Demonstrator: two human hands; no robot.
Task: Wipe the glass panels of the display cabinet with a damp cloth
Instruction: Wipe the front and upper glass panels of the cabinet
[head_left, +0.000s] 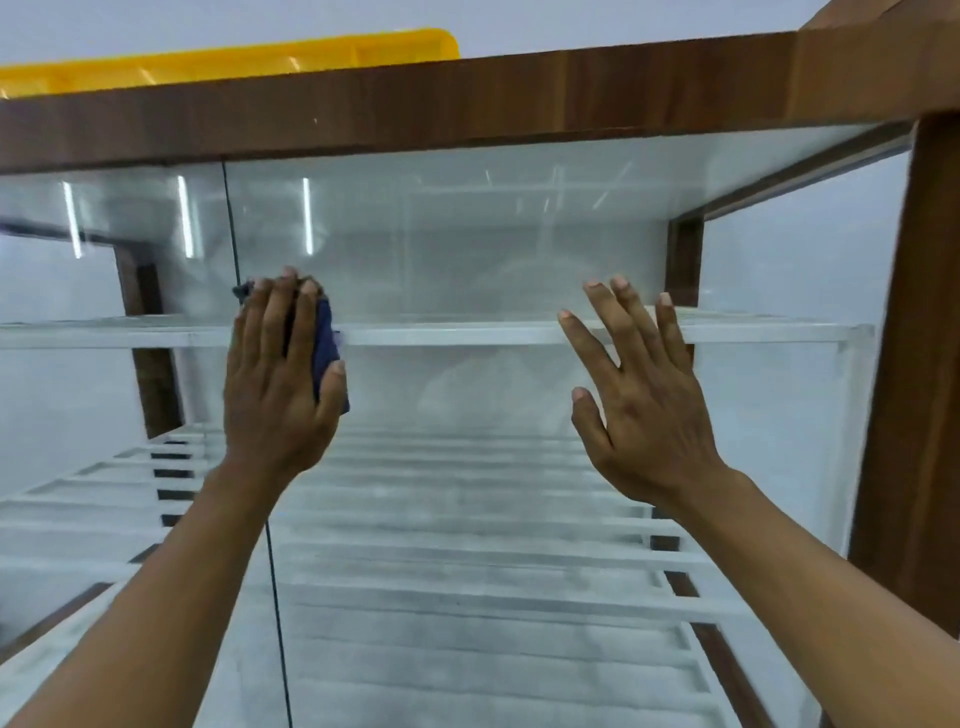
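The display cabinet has a dark wooden frame (467, 98) and a front of clear glass panels (467, 249). A thin dark seam (231, 223) divides the left panel from the right one. My left hand (278, 384) presses a dark blue cloth (327, 343) flat against the glass just right of that seam, at the level of the upper shelf. My right hand (644, 395) is held up with fingers spread, palm toward the right panel; whether it touches the glass I cannot tell. It holds nothing.
Inside are white slatted shelves (467, 519) and a white shelf edge (467, 332). A yellow plastic crate (234, 62) sits on top of the cabinet. A wooden upright (914, 364) stands at the right. A pale wall lies behind.
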